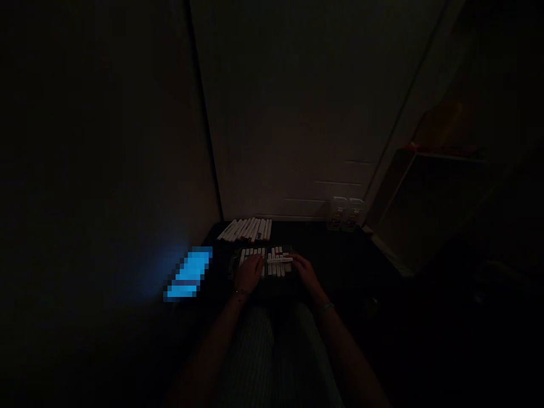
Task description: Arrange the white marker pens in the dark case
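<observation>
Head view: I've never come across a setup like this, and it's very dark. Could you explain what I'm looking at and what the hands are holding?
There is no machine here. A camera worn on the person's head looks forward and down, so you see their own bare arms and lap.

On the dark table, a bunch of white pens lies towards the back left. More pens stand in rows by the hands, and two clear containers stand at the back right. The blue patch at left is pixelated.

One pen lies crosswise between the left hand and right hand. The right fingers are at its end; the darkness hides how firmly either hand grips.
</observation>
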Available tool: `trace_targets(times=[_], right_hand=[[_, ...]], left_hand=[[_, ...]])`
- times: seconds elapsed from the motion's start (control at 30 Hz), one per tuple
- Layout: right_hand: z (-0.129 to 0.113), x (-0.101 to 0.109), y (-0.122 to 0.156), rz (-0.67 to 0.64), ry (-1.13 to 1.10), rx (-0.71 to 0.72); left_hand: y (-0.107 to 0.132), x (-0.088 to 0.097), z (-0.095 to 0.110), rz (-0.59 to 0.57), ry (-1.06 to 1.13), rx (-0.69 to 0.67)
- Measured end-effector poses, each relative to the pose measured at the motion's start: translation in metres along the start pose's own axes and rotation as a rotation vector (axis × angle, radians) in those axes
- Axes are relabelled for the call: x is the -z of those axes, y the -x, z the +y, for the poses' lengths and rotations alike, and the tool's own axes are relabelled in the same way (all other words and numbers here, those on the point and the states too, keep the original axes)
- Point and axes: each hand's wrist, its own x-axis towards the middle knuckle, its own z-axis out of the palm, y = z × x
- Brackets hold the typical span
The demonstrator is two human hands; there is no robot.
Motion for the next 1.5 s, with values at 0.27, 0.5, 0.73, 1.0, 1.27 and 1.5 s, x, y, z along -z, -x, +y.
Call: trace_targets(times=[0.27,0.5,0.73,1.0,1.27,1.5], right_hand=[[0.009,-0.003,-0.004,0.040,0.070,-0.007],[0.016,-0.001,-0.008,0.072,0.094,0.003],[0.016,-0.001,-0.006,0.087,0.071,0.002],[0.013,0.000,-0.005,0.127,0.052,0.016],[0.018,0.000,-0.007,0.162,0.079,-0.011],[0.018,0.000,-0.008,0.193,0.058,-0.011]], left_hand=[[0.000,0.000,0.002,0.018,0.015,0.026],[0.000,-0.003,-0.002,-0.009,0.023,0.056],[0.001,-0.002,-0.002,0.042,0.045,0.054],[-0.001,0.006,0.005,0.028,0.040,0.066],[0.000,0.010,0.008,0.007,0.068,0.066],[0.001,0.010,0.014,-0.079,0.001,0.022]])
